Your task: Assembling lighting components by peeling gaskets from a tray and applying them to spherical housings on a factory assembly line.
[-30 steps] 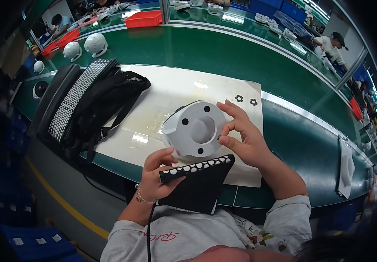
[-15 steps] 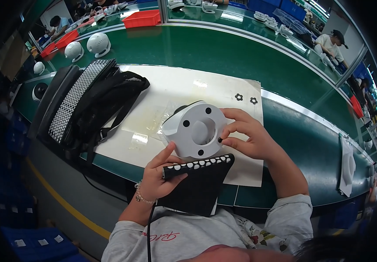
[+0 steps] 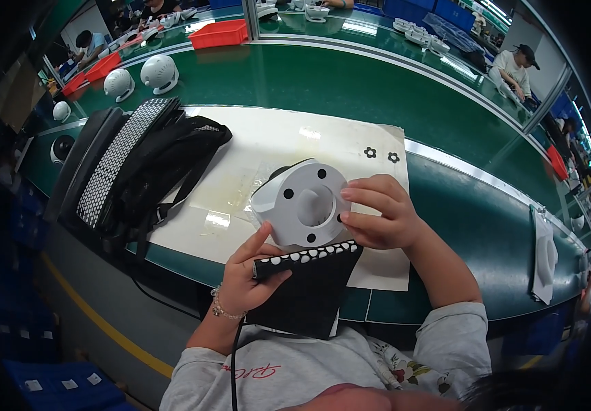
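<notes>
Landmark: white round housing [image 3: 303, 203], tilted, held above the near edge of the cream mat [image 3: 261, 154].

Just nearer than the housing: black panel with a row of white dots [image 3: 307, 270], its dotted edge touching the housing's lower rim. Left hand [image 3: 249, 281] closed around the panel's left end, thumb up against the housing. Right hand [image 3: 377, 214] curled on the housing's right side, fingertips on its face.

Left of the housing: black backpack [image 3: 138, 171]. Beyond it, right: two small black flower-shaped pieces [image 3: 381, 155]. Farthest: red tray [image 3: 218, 34].

housing [image 3: 302, 202] on mat [image 3: 254, 157] | backpack [image 3: 138, 171] left | pad [image 3: 309, 288] before housing
</notes>
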Action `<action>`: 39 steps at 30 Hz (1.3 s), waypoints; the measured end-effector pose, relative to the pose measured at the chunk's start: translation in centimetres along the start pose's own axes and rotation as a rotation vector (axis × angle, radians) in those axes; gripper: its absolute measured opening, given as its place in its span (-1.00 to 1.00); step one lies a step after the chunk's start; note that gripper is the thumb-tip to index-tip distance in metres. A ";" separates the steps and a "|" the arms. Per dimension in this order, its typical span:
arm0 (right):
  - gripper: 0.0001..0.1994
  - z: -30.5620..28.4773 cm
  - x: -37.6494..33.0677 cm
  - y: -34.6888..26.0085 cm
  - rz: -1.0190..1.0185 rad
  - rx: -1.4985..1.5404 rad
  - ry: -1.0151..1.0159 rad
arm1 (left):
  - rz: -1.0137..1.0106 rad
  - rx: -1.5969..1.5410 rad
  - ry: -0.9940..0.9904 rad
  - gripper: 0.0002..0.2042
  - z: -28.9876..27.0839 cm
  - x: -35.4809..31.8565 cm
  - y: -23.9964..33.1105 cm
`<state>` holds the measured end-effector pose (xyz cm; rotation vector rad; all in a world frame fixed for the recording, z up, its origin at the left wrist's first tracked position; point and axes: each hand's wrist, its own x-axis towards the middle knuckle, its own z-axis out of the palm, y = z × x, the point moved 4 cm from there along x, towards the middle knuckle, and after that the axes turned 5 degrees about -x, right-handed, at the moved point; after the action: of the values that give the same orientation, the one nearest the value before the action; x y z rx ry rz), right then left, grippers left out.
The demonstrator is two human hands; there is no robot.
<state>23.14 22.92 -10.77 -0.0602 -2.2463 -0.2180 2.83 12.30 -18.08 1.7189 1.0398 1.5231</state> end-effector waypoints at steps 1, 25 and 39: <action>-0.72 0.0 -0.1 0.0 0.001 -0.001 0.001 | 0.010 0.003 0.012 -0.80 0.1 0.1 0.2; -0.78 2.3 -2.8 3.2 1.223 1.040 0.009 | 0.086 0.076 -0.009 -0.84 0.3 0.2 0.9; -0.26 1.9 0.4 -1.0 1.123 1.851 0.147 | -0.026 -0.077 0.144 -0.62 0.6 0.1 1.1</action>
<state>21.34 22.29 -11.78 -0.2502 -1.1848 2.1955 3.58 11.91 -17.18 1.5569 1.0567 1.6684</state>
